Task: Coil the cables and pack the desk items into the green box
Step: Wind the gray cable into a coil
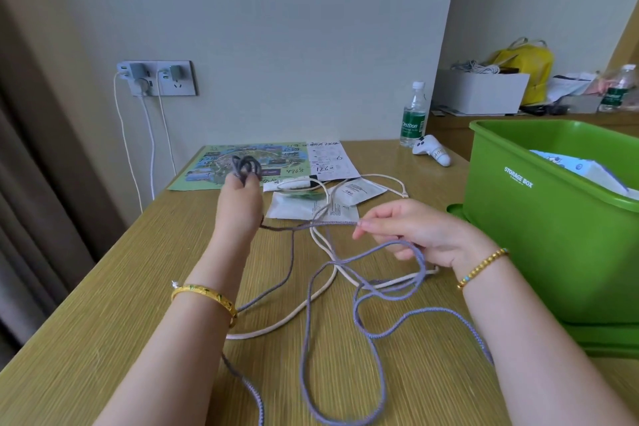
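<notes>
While the left hand (pixel 240 197), raised at centre frame, grips a few small loops of the purple cable (pixel 345 332), the right hand (pixel 408 235) pinches the same cable just right of centre, a taut stretch running between them. Coiling looks barely begun: most of the cable sprawls over the table (pixel 103 322) in the lower middle, crossing a white cable (pixel 325 252). Next, feed slack leftward, wrap another loop, and keep the cables from tangling. The green box (pixel 539 235) waits at right.

The left hand (pixel 240 199) is raised with fingers curled round small loops (back of hand toward the camera), while the right hand (pixel 415 235) pinches between thumb and forefinger.
</notes>
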`<state>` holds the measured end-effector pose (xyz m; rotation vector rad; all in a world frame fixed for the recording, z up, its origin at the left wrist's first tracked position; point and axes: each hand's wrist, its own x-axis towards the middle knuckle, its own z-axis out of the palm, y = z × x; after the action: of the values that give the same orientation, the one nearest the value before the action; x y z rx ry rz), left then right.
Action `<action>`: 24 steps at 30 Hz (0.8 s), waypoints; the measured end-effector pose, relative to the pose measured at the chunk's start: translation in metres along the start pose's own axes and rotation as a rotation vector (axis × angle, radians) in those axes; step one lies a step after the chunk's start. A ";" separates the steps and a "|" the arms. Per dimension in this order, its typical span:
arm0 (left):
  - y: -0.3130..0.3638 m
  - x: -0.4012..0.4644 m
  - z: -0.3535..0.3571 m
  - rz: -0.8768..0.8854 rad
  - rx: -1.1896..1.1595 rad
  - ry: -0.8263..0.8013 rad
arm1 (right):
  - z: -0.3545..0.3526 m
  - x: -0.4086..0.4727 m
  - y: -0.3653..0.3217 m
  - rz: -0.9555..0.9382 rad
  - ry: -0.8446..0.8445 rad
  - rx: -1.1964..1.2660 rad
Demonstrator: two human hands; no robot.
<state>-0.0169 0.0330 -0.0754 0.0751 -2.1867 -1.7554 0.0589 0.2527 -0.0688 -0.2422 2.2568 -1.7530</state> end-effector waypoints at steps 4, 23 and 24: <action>0.005 -0.016 0.005 0.100 0.147 -0.338 | -0.004 -0.001 -0.002 -0.178 0.013 0.158; 0.013 -0.045 0.016 0.483 0.341 -0.736 | -0.003 0.012 0.006 -0.349 0.251 0.159; 0.013 -0.044 0.016 0.484 0.322 -0.701 | -0.003 0.013 0.006 -0.351 0.291 0.145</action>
<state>0.0220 0.0616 -0.0754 -1.0443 -2.6162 -1.2469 0.0462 0.2530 -0.0755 -0.3962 2.3800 -2.2520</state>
